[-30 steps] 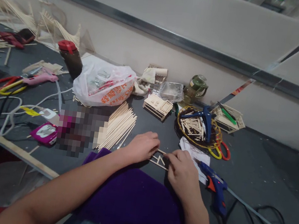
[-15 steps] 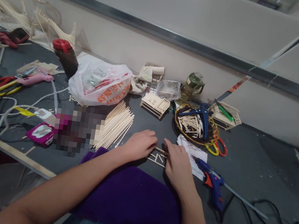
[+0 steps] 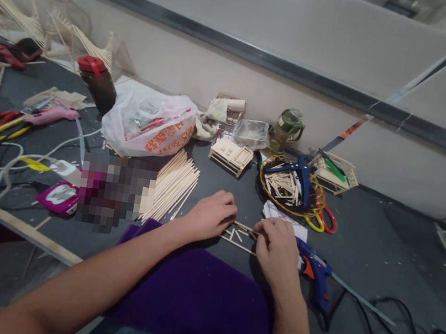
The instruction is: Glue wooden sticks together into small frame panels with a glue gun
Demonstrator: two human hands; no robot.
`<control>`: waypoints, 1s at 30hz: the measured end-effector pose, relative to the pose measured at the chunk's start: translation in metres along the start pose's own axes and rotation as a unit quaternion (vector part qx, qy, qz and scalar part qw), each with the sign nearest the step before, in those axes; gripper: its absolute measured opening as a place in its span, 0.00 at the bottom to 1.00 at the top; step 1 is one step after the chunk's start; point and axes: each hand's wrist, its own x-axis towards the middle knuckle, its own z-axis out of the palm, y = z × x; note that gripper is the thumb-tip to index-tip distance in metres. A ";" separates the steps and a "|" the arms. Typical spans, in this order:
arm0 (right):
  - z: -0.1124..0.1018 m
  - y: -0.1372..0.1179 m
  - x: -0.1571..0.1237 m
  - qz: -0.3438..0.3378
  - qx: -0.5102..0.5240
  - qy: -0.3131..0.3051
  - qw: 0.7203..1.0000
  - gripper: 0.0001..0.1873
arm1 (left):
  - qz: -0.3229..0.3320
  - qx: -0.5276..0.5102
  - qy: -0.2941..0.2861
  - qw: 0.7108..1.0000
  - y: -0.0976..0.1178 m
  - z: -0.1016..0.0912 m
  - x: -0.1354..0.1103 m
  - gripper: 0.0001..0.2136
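Observation:
A small flat frame of thin wooden sticks (image 3: 239, 246) lies on the dark table in front of me, with short crosspieces inside it. My left hand (image 3: 212, 215) is closed at its left end, fingers curled down on the sticks. At the right end, my right hand (image 3: 277, 247) pinches the frame between thumb and fingers; its fingertips partly hide the joint. Just beyond my left forearm lies a pile of loose wooden sticks (image 3: 178, 183). A blue glue gun (image 3: 318, 273) rests to the right of my right hand, by a folded white paper (image 3: 277, 211).
Behind my hands stand a small wooden stick model (image 3: 229, 157), a basket (image 3: 322, 198) of stick pieces with a blue tool, and a green jug (image 3: 290, 125). A white plastic bag (image 3: 149, 125), a red-lidded bottle (image 3: 97, 84) and a pink glue gun (image 3: 52, 115) are leftward.
My right hand has shifted a little right along the frame, its index finger now curled in rather than stretched out. More of the frame shows between my hands. My left hand stays at its end.

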 end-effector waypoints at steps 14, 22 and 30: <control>-0.007 -0.002 -0.007 -0.009 -0.085 -0.053 0.995 0.10 | 0.050 0.006 -0.035 0.998 0.007 -0.003 0.000 0.09; -0.006 -0.004 -0.005 -0.039 -0.082 -0.052 0.994 0.08 | 0.044 0.010 -0.041 0.998 0.007 -0.003 0.000 0.09; -0.005 -0.005 -0.007 -0.037 -0.174 -0.070 0.982 0.08 | 0.050 0.015 -0.045 0.998 0.007 -0.002 -0.001 0.08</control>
